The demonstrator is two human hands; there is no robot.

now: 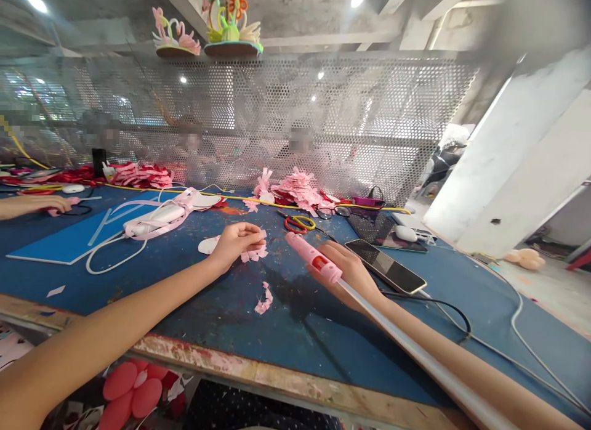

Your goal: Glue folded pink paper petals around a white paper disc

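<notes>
Running past the right forearm toward the bottom right corner is a long, cloudy rod [410, 347], pretty much a glue stick by the look of it, poking out the back of a pink glue gun [311, 257]. Right hand [351, 273] has its grip closed around the gun, held up above the blue surface [212, 328] with the front end facing away and a bit left. Left hand [235, 242] is near the middle, its grip pinched at the fingertips on a small pink piece [263, 235], and a bunch of pink strips [255, 254] sits right under those fingers. Can't tell if the piece is joined to that bunch (fingers are covering part of it, sorry). White oval piece [207, 245] lies just beside the left hand, and a curled pink clump [263, 299] sits on its own nearer the front edge. Scissors [299, 223] with red and yellow handles are just past the gun's tip, while a phone [388, 265] lies right beside the right hand, with a dark tablet [372, 228] behind it. Farther back there's a big pink heap [298, 190], and a co-worker's hand [55, 204] shows at the left edge.
</notes>
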